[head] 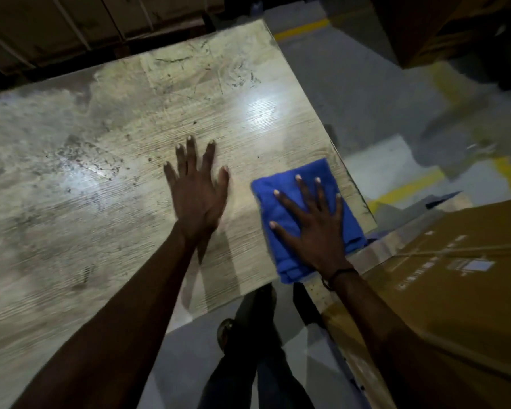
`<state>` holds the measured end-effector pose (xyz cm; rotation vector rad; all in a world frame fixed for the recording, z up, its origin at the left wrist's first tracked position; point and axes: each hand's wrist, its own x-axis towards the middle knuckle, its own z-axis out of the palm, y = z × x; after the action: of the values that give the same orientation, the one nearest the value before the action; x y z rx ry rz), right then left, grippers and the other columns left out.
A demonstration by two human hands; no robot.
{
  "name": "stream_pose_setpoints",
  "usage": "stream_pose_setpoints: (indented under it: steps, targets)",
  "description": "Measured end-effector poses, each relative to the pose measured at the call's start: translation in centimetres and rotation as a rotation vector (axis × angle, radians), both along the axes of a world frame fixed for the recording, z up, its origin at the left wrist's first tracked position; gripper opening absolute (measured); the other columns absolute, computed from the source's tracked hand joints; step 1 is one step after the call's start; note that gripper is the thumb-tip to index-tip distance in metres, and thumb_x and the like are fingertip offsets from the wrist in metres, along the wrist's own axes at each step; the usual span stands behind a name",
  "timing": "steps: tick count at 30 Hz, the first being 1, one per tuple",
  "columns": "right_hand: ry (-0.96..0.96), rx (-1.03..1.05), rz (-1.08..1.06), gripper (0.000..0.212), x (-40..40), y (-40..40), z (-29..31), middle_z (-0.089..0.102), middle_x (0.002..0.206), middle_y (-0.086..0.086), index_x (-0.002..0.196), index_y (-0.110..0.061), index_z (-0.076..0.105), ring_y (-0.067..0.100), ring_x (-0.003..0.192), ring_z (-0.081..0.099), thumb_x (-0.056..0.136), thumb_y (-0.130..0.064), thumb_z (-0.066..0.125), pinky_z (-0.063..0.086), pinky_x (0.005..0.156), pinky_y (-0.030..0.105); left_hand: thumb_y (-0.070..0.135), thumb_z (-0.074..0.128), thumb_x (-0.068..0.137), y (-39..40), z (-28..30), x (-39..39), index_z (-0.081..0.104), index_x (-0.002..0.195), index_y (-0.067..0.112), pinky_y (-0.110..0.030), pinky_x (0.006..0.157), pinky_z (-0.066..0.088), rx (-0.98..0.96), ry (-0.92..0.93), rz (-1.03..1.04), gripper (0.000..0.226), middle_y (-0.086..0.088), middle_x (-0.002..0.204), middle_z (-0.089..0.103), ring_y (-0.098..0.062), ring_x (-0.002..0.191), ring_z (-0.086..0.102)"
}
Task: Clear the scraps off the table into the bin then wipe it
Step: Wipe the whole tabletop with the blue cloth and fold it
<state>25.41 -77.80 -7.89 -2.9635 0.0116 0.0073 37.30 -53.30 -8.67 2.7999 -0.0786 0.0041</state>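
Wipe stage, I judge. My right hand (313, 228) flat, fingers spread, pressing folded blue cloth (281, 208) onto table (101, 172) near its right corner. Left hand (198, 190) flat, empty, bracing beside. No scraps or bin visible; smudges remain.

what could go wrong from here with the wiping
The blue cloth under the right hand sits at the table corner; a stroke outward may drag it off the edge. Dark specks and smears remain far left, so that area could be missed. The left hand lies flat on the surface and may smudge it.
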Motion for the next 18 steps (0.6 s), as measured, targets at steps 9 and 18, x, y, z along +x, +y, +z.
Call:
stream_pose_setpoints:
  steps: [9, 18]
  targets:
    - [-0.003, 0.031, -0.139, 0.072, 12.0, -0.7, -0.2, 0.005, 0.176, -0.002, 0.16, -0.054, 0.022, 0.035, 0.161, 0.003, 0.094, -0.082, 0.034, 0.011, 0.119, 0.073, 0.063, 0.023, 0.107, 2.3, -0.5, 10.0, 0.019, 0.168, 0.032, -0.067, 0.126, 0.0, -0.019, 0.015, 0.146, 0.068, -0.01, 0.177, 0.005, -0.036, 0.163, 0.0]
    - [-0.003, 0.018, 0.053, 0.072, 8.3, -0.6, 0.2, 0.006, 0.175, -0.011, 0.158, -0.056, 0.024, 0.024, 0.162, 0.0, 0.093, -0.081, 0.043, 0.01, 0.124, 0.064, 0.059, 0.027, 0.107, 2.0, -0.5, 15.4, 0.025, 0.166, 0.031, -0.066, 0.127, 0.003, -0.002, -0.041, 0.241, 0.066, -0.009, 0.177, 0.012, -0.034, 0.163, 0.006]
